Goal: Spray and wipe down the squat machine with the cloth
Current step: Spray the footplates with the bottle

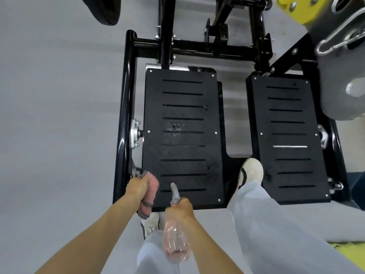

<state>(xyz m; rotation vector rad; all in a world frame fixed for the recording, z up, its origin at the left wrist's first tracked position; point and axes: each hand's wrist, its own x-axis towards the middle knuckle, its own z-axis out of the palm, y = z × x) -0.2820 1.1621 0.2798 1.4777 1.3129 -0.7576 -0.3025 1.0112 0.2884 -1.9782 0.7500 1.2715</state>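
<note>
The right hand (182,207) curls round the neck of the spray bottle (175,248), nozzle aimed at the left footplate (183,147) of the squat machine (126,95), where a wet patch (175,125) glistens. The left hand (138,186) grips the bunched cloth (153,183) at that plate's near corner. Spraying seems begun; wiping looks mostly left

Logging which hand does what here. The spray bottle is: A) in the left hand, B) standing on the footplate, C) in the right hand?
C: the right hand grips the spray bottle by its neck, while the left hand holds the pink cloth.
</note>
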